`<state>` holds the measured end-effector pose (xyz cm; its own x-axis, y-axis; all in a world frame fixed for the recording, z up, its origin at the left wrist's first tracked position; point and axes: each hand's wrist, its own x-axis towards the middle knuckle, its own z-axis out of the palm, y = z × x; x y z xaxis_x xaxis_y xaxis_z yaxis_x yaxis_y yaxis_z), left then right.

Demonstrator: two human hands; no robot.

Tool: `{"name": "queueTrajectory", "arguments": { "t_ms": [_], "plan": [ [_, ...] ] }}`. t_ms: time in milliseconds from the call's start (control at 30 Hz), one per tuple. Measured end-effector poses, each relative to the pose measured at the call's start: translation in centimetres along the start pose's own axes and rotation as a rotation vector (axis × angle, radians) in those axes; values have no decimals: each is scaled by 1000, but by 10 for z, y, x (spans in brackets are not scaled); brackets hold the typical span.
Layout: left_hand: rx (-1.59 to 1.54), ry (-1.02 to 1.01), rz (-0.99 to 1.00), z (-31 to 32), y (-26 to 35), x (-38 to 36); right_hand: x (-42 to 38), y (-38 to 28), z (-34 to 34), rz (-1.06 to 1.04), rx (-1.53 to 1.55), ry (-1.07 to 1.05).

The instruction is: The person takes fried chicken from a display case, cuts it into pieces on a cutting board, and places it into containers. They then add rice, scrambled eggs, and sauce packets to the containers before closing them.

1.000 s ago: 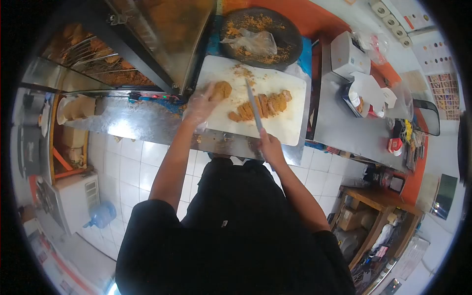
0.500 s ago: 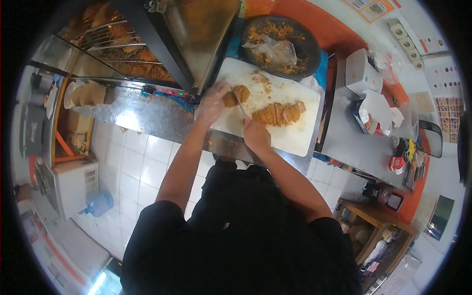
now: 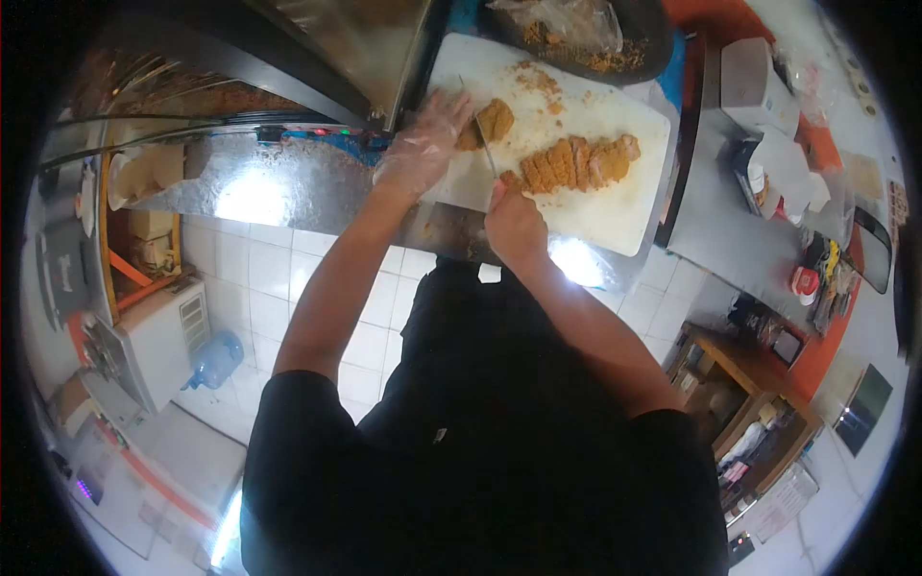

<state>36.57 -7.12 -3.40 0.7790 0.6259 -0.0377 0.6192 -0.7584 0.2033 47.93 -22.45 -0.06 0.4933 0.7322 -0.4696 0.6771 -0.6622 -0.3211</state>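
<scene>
Knife with thin grey metal blade (image 3: 488,147) slants across rounded orange-brown breaded piece (image 3: 497,119), long axis running up and slightly left from bare right hand (image 3: 516,228). Right grip wrapped round handle. Piece lies up-left of right grip, on white rectangular board (image 3: 615,216). Left hand in clear plastic glove (image 3: 427,144) nearer, just left of piece, fingers extended; cannot tell whether left grip holds it. Sliced orange-brown breaded row (image 3: 576,164) right of blade, apart from piece.
</scene>
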Motion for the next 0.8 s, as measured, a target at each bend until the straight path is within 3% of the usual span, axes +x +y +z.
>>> {"name": "queueTrajectory", "arguments": {
  "t_ms": [267, 633, 800],
  "plan": [
    [-63, -113, 5, -12, 0, 3, 9, 9, 29, -14, 39, 33],
    [-515, 351, 128, 0, -12, 3, -19, -18, -35, 17, 181, -21],
    [-577, 297, 107, 19, -22, 1, -17, -21, -14, 43, 103, -7]
  ]
}}
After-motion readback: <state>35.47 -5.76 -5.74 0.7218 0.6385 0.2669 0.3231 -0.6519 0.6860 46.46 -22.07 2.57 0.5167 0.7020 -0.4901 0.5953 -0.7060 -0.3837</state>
